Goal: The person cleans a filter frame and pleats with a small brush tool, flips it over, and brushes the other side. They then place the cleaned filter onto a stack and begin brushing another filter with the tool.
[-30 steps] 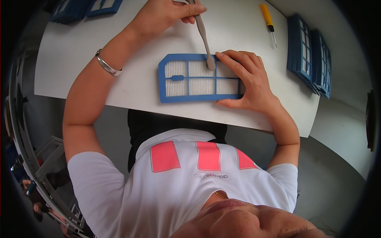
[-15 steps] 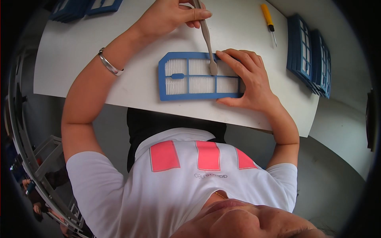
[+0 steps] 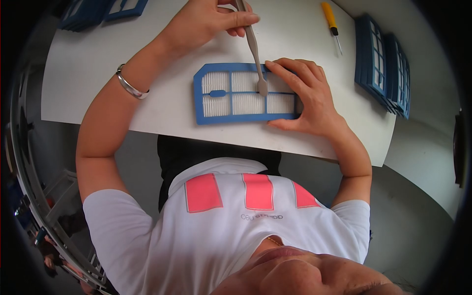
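Observation:
A blue-framed filter (image 3: 231, 118) with white pleated panels lies flat on the white table (image 3: 167, 115). My right hand (image 3: 309, 96) grips its right end, thumb at the near edge and fingers at the far edge. Above the filter, my left hand (image 3: 216, 19) is closed around a slim grey tool (image 3: 252, 43). The tool's broad rounded end rests over the filter's middle, near the crossing of the frame bars. I cannot tell whether it touches the pleats. A silver bracelet (image 3: 130, 86) is on my left wrist.
A screwdriver with a yellow handle (image 3: 329, 16) lies at the back right. Stacks of blue-framed filters (image 3: 372, 59) stand at the right edge, with more (image 3: 84, 14) at the back left. Part of another person (image 3: 49, 258) shows at the lower left.
The tool's broad end has moved toward me, from the upper middle of the filter to its centre bar. Over the last half second the filter has shifted slightly left in view.

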Tool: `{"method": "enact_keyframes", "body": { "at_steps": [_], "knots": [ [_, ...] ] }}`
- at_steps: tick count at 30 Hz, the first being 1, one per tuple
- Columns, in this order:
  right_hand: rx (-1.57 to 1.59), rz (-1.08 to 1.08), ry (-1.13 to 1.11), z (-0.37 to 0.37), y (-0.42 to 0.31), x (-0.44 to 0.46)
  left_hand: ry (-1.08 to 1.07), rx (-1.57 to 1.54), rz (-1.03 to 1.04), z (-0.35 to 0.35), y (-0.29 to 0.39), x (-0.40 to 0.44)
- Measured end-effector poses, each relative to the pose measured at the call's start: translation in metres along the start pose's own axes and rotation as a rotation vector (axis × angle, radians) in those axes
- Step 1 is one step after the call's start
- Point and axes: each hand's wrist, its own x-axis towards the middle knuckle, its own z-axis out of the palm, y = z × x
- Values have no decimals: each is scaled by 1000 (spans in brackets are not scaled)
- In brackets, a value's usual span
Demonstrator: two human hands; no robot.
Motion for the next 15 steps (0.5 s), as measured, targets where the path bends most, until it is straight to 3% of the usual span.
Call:
{"method": "enact_keyframes", "body": {
  "at_steps": [3, 7, 9, 13, 15],
  "knots": [
    [0, 0, 5, 1, -1, 0, -136, -82, -33, 11, -2, -2],
    [7, 2, 11, 1, 0, -1, -98, 21, -90, 11, 2, -3],
    [6, 7, 8, 1, 0, -1, -209, -120, -97, 18, 1, -9],
    [10, -2, 10, 1, 1, 1, -141, -24, -75, 7, 3, 0],
    [10, 2, 5, 0, 0, 1, -71, 99, -159, 5, 4, 1]
  ]
}}
